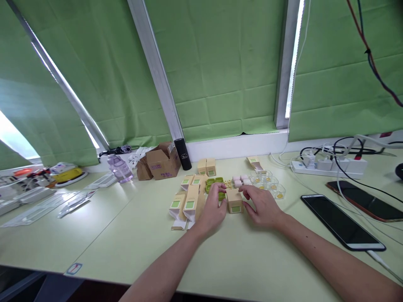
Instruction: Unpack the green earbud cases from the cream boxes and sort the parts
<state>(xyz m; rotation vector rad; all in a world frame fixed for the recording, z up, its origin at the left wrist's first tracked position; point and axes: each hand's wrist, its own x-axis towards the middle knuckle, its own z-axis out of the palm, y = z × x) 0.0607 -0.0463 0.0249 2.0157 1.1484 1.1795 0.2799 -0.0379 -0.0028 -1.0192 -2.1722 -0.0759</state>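
A small tan carton with a green square label (234, 201) stands upright on the pale table (126, 235). My left hand (213, 208) grips its left side with curled fingers. My right hand (262, 205) holds its right side and top edge. Behind the carton lie green trays (214, 182), small pink blocks (239, 180) and clear cups with yellow centres (267, 183). To the left lie several flat and folded cartons of the same kind (187, 201).
A brown cardboard box (162, 161), a black cylinder (183, 154) and a clear bottle (119, 167) stand at the back. A power strip with cables (329, 164) and two phones (341, 222) lie on the right. Plastic packets (56, 205) are scattered on the left.
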